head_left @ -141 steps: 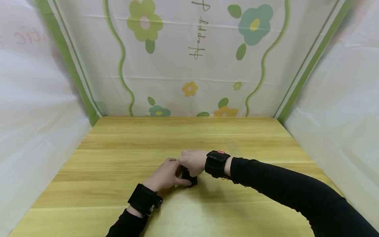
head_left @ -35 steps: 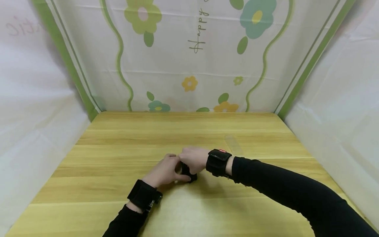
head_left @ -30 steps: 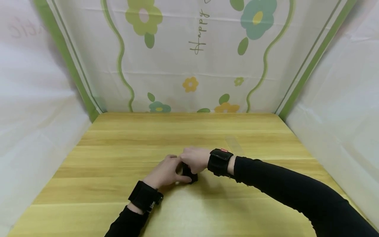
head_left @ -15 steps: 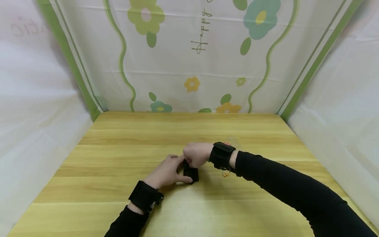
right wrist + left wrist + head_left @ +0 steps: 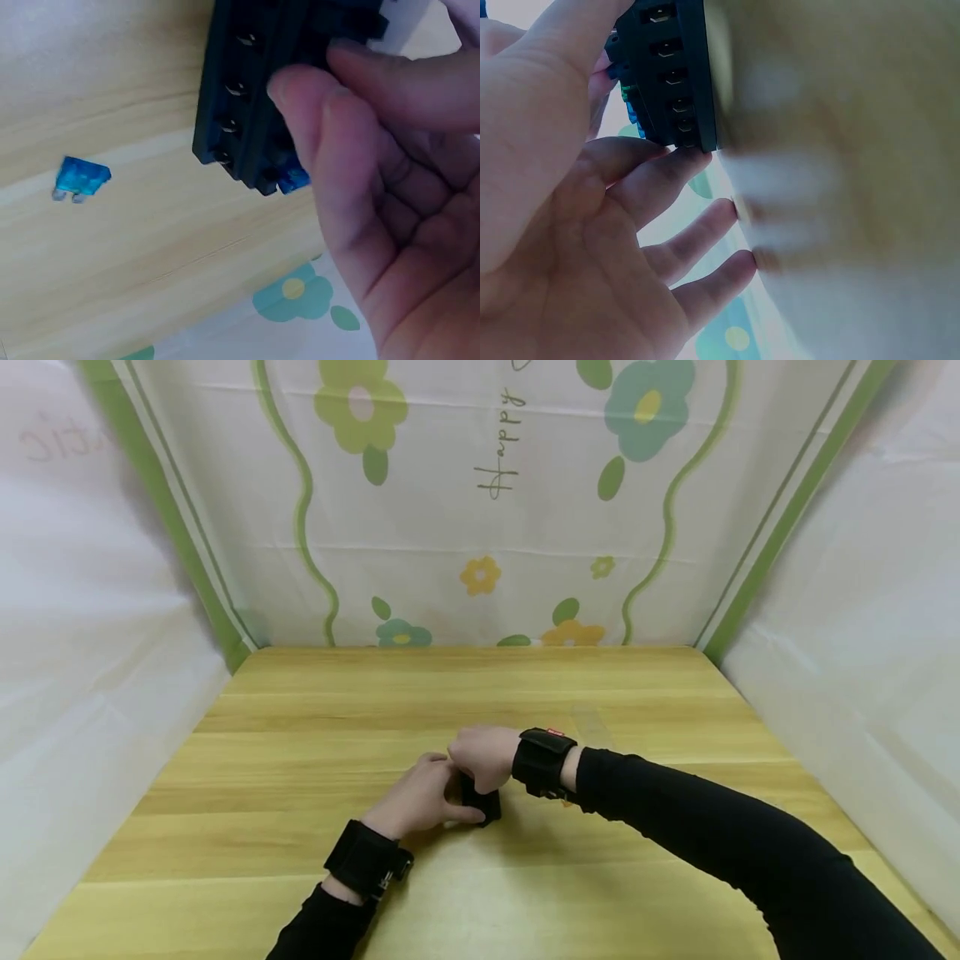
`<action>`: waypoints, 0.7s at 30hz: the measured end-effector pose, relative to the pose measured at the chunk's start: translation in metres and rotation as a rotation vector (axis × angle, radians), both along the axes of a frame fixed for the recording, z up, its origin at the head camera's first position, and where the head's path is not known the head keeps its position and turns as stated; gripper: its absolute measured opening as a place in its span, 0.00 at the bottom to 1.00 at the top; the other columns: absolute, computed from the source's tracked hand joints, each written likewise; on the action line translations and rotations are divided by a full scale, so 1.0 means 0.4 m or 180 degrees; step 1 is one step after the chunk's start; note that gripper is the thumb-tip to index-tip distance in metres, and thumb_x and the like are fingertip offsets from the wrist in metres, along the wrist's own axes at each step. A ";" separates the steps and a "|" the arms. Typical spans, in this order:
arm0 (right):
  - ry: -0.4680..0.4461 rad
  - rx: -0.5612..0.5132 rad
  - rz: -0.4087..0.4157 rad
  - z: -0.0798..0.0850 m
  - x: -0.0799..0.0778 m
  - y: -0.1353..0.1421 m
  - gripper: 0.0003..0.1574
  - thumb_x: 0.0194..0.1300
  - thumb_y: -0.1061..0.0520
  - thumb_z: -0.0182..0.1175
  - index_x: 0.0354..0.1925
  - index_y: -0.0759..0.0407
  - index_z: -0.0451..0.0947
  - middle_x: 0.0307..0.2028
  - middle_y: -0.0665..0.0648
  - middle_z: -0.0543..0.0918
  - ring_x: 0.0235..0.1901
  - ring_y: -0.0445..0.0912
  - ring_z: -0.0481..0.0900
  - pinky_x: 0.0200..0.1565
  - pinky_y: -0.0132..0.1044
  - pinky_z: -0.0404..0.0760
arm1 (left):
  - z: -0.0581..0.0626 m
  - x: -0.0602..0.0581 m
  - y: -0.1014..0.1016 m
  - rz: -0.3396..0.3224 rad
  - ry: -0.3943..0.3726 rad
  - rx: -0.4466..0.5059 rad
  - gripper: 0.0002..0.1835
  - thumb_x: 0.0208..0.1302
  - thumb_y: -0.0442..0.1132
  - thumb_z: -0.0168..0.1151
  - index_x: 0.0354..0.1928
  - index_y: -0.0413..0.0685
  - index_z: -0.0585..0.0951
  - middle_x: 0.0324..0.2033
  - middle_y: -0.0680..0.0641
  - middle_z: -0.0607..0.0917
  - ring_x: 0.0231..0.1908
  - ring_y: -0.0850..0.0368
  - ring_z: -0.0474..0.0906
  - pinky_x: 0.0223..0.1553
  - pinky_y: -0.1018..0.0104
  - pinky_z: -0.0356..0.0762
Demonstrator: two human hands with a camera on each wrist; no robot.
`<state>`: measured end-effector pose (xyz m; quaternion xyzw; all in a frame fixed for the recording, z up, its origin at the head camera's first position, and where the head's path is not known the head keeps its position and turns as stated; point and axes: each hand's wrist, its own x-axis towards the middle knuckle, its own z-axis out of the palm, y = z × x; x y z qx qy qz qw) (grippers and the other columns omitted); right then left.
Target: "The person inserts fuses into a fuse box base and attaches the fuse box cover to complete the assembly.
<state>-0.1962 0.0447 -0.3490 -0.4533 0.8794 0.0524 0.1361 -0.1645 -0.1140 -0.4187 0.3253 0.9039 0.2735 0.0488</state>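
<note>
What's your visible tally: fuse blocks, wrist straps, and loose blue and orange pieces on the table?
Black fuse block: 1
Black wrist straps: 2
Loose blue blade fuse: 1
Small orange piece, mostly hidden: 1
Total: 5

Behind a yellowish wood-grain desk (image 5: 262,760) hangs a creased white fabric sheet (image 5: 420,527) printed with green, teal and orange flowers. White cloth side walls (image 5: 90,652) flank it, broad green stripes (image 5: 167,510) marking the corners.

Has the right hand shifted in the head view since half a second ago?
Yes: the right hand has moved slightly left against the clear strip on the table; its wristband, which hid part of it, now sits further left.
</note>
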 end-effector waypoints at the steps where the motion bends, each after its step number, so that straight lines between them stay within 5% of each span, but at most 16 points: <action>1: 0.0044 0.0017 0.0006 -0.002 0.001 -0.001 0.20 0.55 0.66 0.60 0.14 0.51 0.64 0.11 0.46 0.56 0.13 0.39 0.51 0.18 0.28 0.51 | -0.001 0.000 -0.001 0.0013 -0.0015 0.0011 0.32 0.50 0.64 0.68 0.51 0.51 0.79 0.47 0.50 0.79 0.60 0.40 0.64 0.60 0.55 0.61; 14: 0.0174 0.0214 0.0028 0.007 0.014 0.009 0.06 0.56 0.62 0.63 0.32 0.51 0.80 0.18 0.47 0.67 0.18 0.40 0.61 0.18 0.30 0.58 | -0.006 0.002 -0.007 0.0033 -0.0005 0.0008 0.31 0.49 0.65 0.68 0.52 0.56 0.78 0.44 0.53 0.79 0.58 0.43 0.66 0.60 0.57 0.61; 21: 0.0069 0.0331 -0.0068 0.019 -0.002 0.001 0.20 0.59 0.66 0.58 0.16 0.51 0.66 0.14 0.47 0.60 0.15 0.39 0.55 0.16 0.30 0.53 | 0.007 -0.001 -0.003 0.0033 -0.0001 -0.0031 0.34 0.49 0.65 0.67 0.55 0.55 0.77 0.50 0.50 0.78 0.60 0.40 0.64 0.61 0.55 0.60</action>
